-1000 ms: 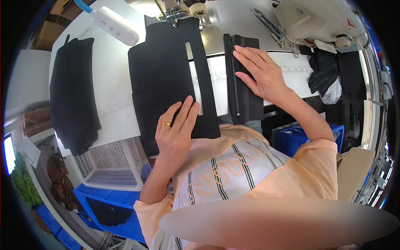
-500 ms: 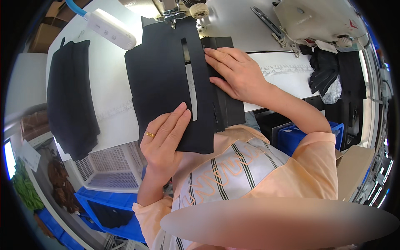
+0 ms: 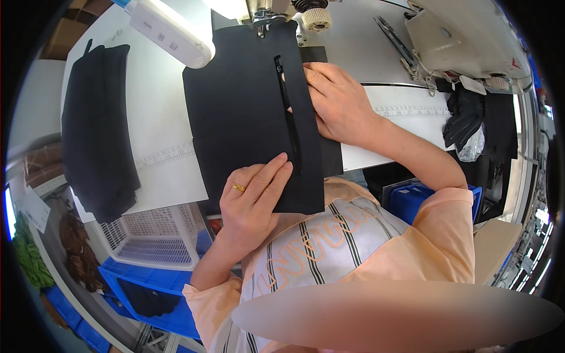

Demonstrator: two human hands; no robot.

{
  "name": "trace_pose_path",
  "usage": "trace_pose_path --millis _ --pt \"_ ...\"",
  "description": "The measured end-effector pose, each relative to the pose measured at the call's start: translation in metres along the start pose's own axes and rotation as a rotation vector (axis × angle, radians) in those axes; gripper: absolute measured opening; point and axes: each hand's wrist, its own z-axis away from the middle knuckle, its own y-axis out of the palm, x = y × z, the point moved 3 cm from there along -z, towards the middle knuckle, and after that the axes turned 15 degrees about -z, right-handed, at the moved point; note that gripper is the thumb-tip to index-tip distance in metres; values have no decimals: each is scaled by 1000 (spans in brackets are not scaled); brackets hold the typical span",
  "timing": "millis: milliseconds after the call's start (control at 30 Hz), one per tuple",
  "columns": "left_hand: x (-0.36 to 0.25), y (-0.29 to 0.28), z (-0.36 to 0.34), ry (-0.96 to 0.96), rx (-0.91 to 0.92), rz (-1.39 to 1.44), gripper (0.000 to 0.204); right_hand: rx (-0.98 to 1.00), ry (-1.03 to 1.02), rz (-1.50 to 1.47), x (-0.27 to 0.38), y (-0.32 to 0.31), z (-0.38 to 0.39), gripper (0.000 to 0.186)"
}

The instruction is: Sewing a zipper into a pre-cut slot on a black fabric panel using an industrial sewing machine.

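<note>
A black fabric panel (image 3: 235, 112) with a long narrow slot lies under the sewing machine's presser foot (image 3: 262, 29). A black zipper (image 3: 286, 97) shows through the slot, its slider near the far end. My left hand (image 3: 253, 191) rests open on the panel's near part, fingers stretched close to the slot's near end. My right hand (image 3: 338, 103) reaches under the panel's right edge, closed on the zipper from below. Bits of its fingertips show through the slot; the rest of those fingers is hidden. Black fabric (image 3: 331, 153) sticks out from beneath the panel's right side.
Folded black fabric pieces (image 3: 97, 129) lie at the left of the white table (image 3: 165, 129). A white lamp head (image 3: 170, 32) hangs beside the machine. Thread snips (image 3: 395, 44) and a second machine head (image 3: 471, 38) stand at the right. Below are a white basket (image 3: 156, 235) and blue crates (image 3: 153, 288).
My right hand has slid from on top of the black fabric to under the panel's edge. The zipper now fills the slot, where the table showed before. My left hand has shifted slightly right.
</note>
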Motion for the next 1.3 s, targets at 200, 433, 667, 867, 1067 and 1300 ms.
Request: trace_pose_path --millis 200,433,667,867,1067,1300 --pt "0 3 1 0 19 -3 43 -27 -20 34 4 -3 -1 37" --pt "-3 4 15 -27 63 -81 48 -42 -11 30 3 -4 2 38" --pt "-3 4 21 -35 82 -100 44 -49 -19 21 1 -4 2 37" --pt "-3 3 22 -22 96 -94 43 -46 -14 20 1 -4 2 36" --pt "-2 3 23 -23 93 -78 43 -57 -15 17 1 -4 2 35" --pt "-2 3 22 -18 105 -79 44 -49 -22 12 0 -4 2 35"
